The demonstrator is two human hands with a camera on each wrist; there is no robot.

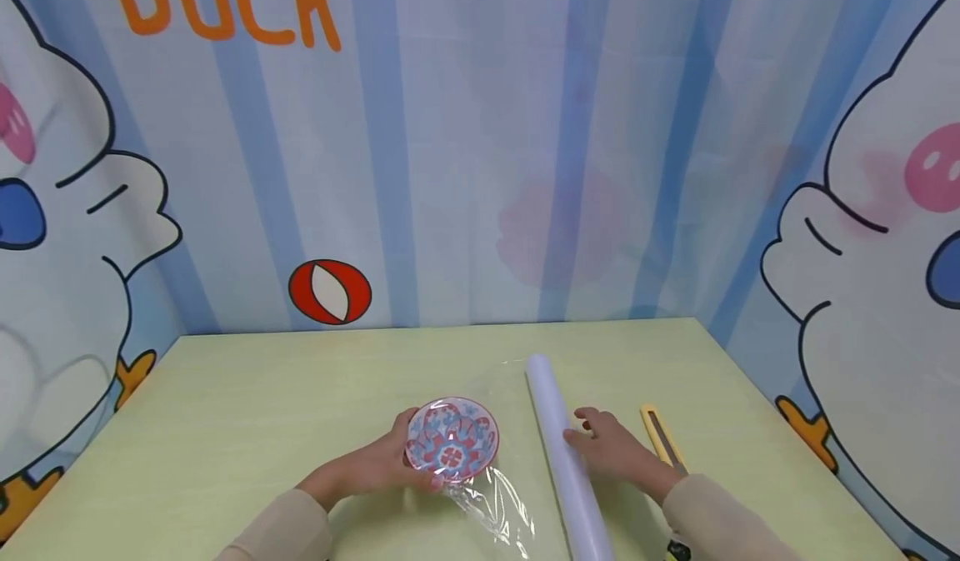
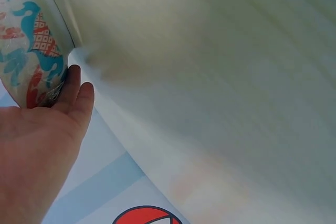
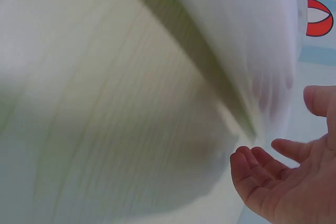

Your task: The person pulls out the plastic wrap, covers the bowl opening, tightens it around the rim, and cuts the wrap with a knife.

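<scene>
My left hand (image 1: 386,454) grips the side of a round bowl (image 1: 452,438) with a red and blue flower pattern. Clear plastic film (image 1: 498,503) covers the bowl and hangs in shiny folds below it. In the left wrist view the bowl's curved patterned side (image 2: 39,45) rests against the fingers. To the right lies a long whitish roll (image 1: 562,453), apparently of plastic film. Beside the roll, my right hand (image 1: 611,448) has its fingers loosely bent and holds nothing. Its fingertips are close to the roll; whether they touch it I cannot tell.
A yellow utility knife (image 1: 663,438) lies right of the roll, partly behind the right forearm. A small black and yellow item (image 1: 677,550) shows at the bottom edge. The pale table (image 1: 247,411) ends at a striped cartoon backdrop (image 1: 472,144).
</scene>
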